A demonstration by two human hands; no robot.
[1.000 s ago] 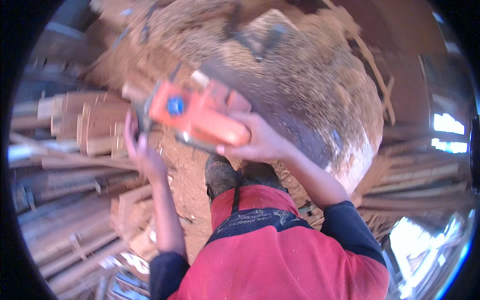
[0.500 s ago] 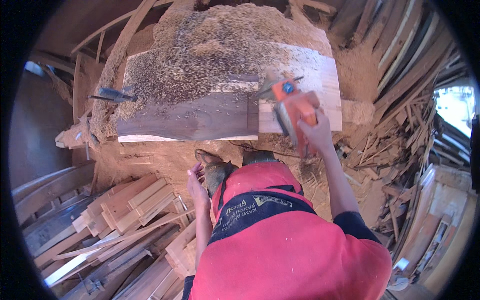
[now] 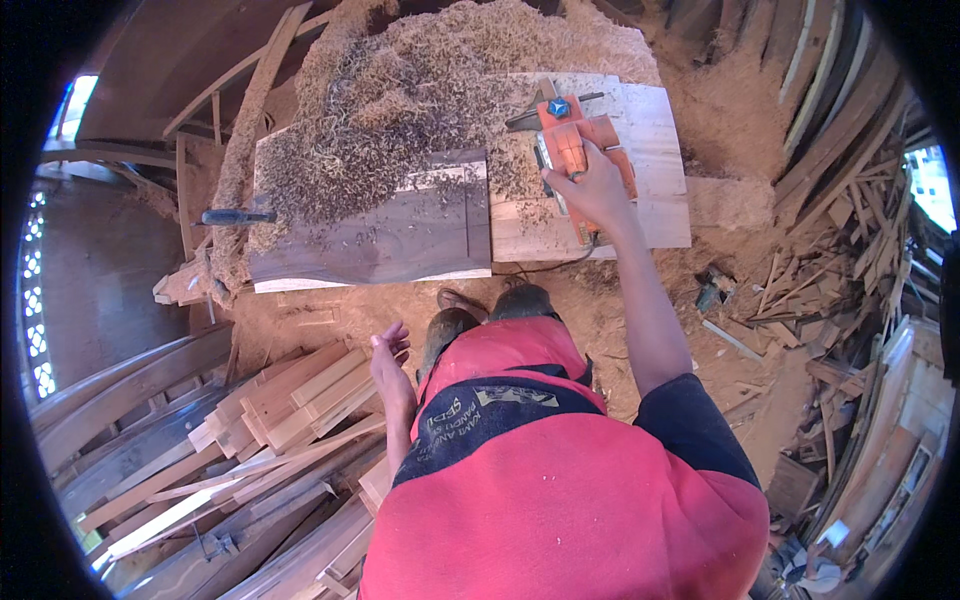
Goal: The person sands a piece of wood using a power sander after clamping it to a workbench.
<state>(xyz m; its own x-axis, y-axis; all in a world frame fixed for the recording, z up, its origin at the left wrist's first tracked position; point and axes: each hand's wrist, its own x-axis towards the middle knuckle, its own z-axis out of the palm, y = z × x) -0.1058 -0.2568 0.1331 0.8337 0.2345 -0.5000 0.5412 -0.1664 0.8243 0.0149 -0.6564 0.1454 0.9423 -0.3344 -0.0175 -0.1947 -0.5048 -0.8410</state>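
My right hand [image 3: 600, 188] is closed around the handle of an orange electric planer [image 3: 557, 138] with a blue front knob. The planer rests on the pale wooden board [image 3: 655, 190] at the right of the workbench, its cord trailing off the near edge. To its left lies a dark brown plank [image 3: 365, 248] with a wavy near edge, partly covered by wood shavings [image 3: 360, 150]. My left hand [image 3: 393, 360] hangs in the air short of the bench, fingers loosely curled and apart, holding nothing.
A dark long-handled tool [image 3: 238, 217] sits at the bench's left end. Cut timber pieces [image 3: 300, 400] are stacked at lower left. Scrap wood [image 3: 815, 295] heaps up on the right, and long planks [image 3: 850, 120] lean behind it. Sawdust [image 3: 330, 318] covers the floor.
The planer, tilted and blurred over the near edge before, has moved farther away and now sits on the pale board. My left hand stays nearly where it was.
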